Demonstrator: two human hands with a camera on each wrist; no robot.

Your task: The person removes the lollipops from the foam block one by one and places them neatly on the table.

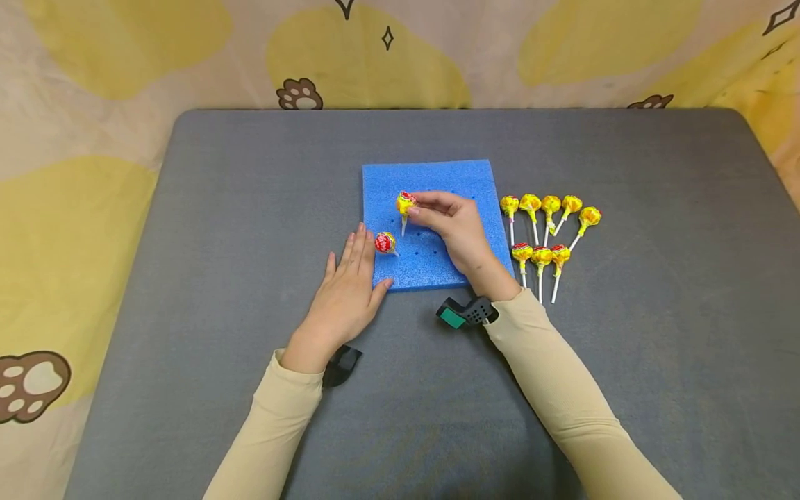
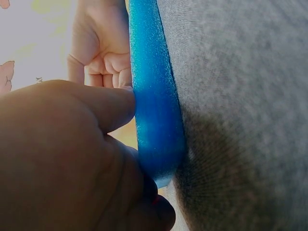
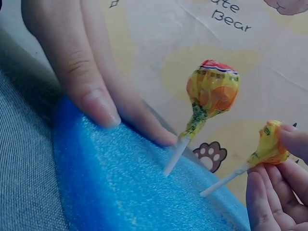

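Working at the grey cloth-covered desk [image 1: 250,208], I have one square blue foam block [image 1: 431,180] with rows of small holes lying near the middle, a little toward the far edge. My left hand [image 1: 346,292] lies flat with fingers straight and together, pressed against the block's left edge near its near-left corner to steady it. My right hand [image 1: 453,226] reaches over the block from the near-right side and pinches the head of a yellow-and-red wrapped lollipop on a white stick [image 1: 405,205], the stick's tip pointing down at the foam; from the right wrist view I judge the tip to be touching or just entering the surface, though I cannot tell whether it sits in a hole.

I take the step in hand to be planting this sweet upright. Next, I think, comes a straight downward push, with the stick kept in line with the hole and the block kept pinned so it does not slide.

Counting: one foam block; ten lollipops in all. One planted lollipop [image 1: 385,243] stands, tilted, near the block's left edge just beside my left fingers; one is in my right hand; eight loose lollipops [image 1: 546,229] lie on the desk just right of the block, five in the farther row and three in the nearer.
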